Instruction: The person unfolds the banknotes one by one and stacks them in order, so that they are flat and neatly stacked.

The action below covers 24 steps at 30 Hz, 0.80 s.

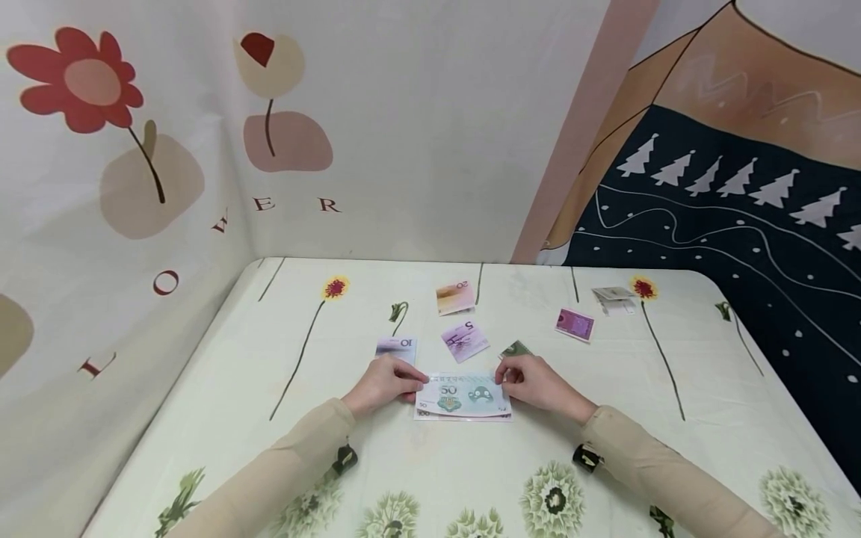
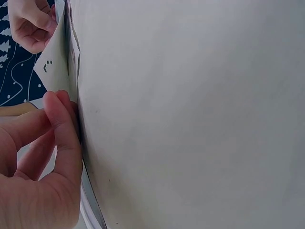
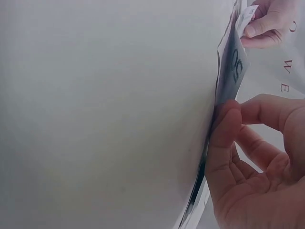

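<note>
Both hands pinch a pale green 50 banknote by its two short ends. My left hand grips the left end between thumb and fingertips, and my right hand grips the right end. Under it, the lower edge of a 100 banknote peeks out along the front; most of it is hidden. In the left wrist view the note slants up from the tabletop between the two hands. The right wrist view shows its printed 50 beside the right fingertips. Just behind the left hand lies a blue 10 banknote.
Behind the hands lie a purple 5 note, an orange-brown 20 note and a partly covered green note. Farther right are a magenta note and a folded pale note. A flowered cloth covers the table; fabric walls stand behind.
</note>
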Available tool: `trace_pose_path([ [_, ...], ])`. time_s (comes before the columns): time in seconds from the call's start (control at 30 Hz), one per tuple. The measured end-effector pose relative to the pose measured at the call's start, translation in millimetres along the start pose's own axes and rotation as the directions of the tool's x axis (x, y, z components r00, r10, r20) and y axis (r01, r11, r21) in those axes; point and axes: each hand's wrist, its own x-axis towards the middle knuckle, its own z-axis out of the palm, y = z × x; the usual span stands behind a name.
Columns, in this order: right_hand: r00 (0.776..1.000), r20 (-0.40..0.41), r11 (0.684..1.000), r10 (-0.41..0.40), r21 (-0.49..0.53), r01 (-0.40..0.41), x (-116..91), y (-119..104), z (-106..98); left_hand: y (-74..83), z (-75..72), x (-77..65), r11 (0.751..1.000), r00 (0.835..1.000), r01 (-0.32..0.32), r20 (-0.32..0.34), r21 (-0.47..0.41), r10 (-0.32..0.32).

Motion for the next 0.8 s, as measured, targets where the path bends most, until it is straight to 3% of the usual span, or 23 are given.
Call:
trace_pose_path([
  [0.8,1.0,0.021,1.0,0.005,0.019,-0.006,-0.6,-0.4,-2.0,0.6,-0.1,0.1,1.0,1.0,0.013,0.014,-0.017,-0.013],
])
